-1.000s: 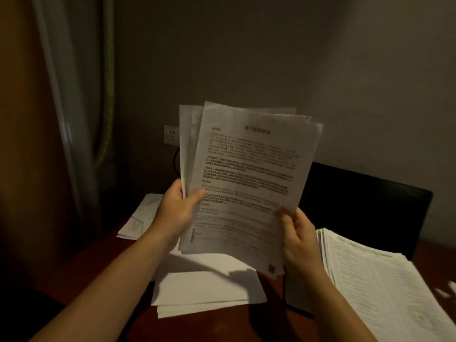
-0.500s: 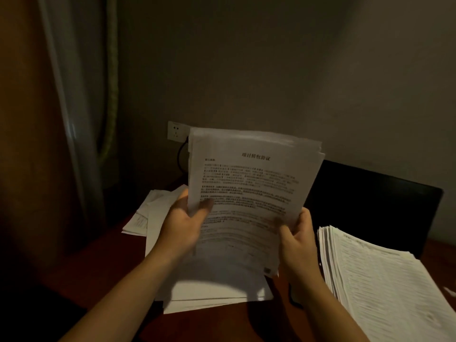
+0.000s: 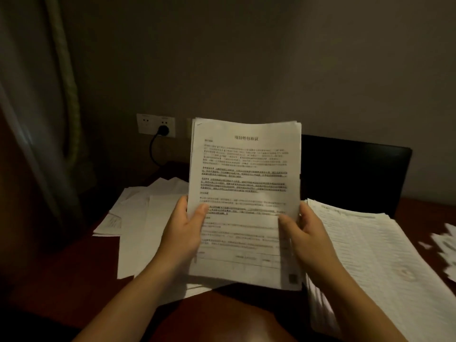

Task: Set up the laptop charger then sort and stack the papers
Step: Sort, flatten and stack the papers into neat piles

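Note:
I hold a sheaf of printed papers (image 3: 244, 183) upright over the table. My left hand (image 3: 183, 233) grips its left edge, thumb on the front page. My right hand (image 3: 303, 236) grips the right edge the same way. The sheets' edges line up evenly. A black charger plug (image 3: 163, 130) sits in the wall socket (image 3: 156, 125), its cable (image 3: 153, 151) dropping behind the table. The black laptop (image 3: 355, 174) stands open behind the sheaf, partly hidden by it.
Loose white sheets (image 3: 138, 218) lie spread on the red-brown table (image 3: 74, 267) at the left. A thick paper stack (image 3: 375, 255) lies at the right over the laptop's base. A few more papers (image 3: 444, 243) show at the right edge. A curtain (image 3: 32, 119) hangs at far left.
The fanned, uneven sheets have been squared into one even sheaf and lowered toward the table. The view tilted down, so the plug and socket now show.

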### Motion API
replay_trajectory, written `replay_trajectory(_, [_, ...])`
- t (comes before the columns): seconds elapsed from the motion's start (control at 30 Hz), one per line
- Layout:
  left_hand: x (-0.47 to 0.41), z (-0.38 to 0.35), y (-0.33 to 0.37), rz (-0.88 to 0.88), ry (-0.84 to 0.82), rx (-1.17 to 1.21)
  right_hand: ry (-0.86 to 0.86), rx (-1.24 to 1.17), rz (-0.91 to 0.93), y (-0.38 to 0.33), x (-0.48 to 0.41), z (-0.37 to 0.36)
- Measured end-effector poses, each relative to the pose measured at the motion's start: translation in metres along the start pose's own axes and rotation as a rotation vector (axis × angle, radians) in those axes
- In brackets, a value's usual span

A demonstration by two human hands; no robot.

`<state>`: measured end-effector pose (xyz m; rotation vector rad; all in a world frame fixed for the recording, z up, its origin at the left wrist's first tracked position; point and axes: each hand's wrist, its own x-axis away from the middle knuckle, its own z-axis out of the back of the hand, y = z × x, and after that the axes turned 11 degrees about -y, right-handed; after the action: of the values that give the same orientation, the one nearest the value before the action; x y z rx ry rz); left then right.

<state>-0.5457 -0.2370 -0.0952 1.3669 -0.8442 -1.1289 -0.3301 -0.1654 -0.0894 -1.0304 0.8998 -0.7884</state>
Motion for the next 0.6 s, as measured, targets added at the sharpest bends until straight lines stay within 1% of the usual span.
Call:
replay_trajectory(0.1, [0.0, -0.032, -0.001, 0.011, -0.025, 0.098, 0.061, -0.009, -0.054, 0.002, 0.014, 0.03])
replay_trajectory(0.23, [-0.008, -0.071, 0.0, 0.021, -0.12, 0.021, 0.119, 0.024, -0.18, 0.013, 0.03, 0.074])
replay_trajectory(0.37, [-0.014, -0.114, 0.001, 0.075, -0.24, 0.033, 0.154, 0.045, -0.309, 0.021, 0.047, 0.125])
replay_trajectory(0.47, [-0.019, -0.142, -0.002, 0.048, -0.324, -0.063, 0.185, 0.118, -0.335, 0.024, 0.061, 0.16])
replay_trajectory(0.57, [-0.021, -0.166, -0.006, 0.004, -0.361, -0.199, 0.219, 0.166, -0.372, 0.032, 0.073, 0.187])
replay_trajectory(0.6, [-0.021, -0.171, -0.008, -0.003, -0.373, -0.237, 0.223, 0.232, -0.377, 0.038, 0.075, 0.195])
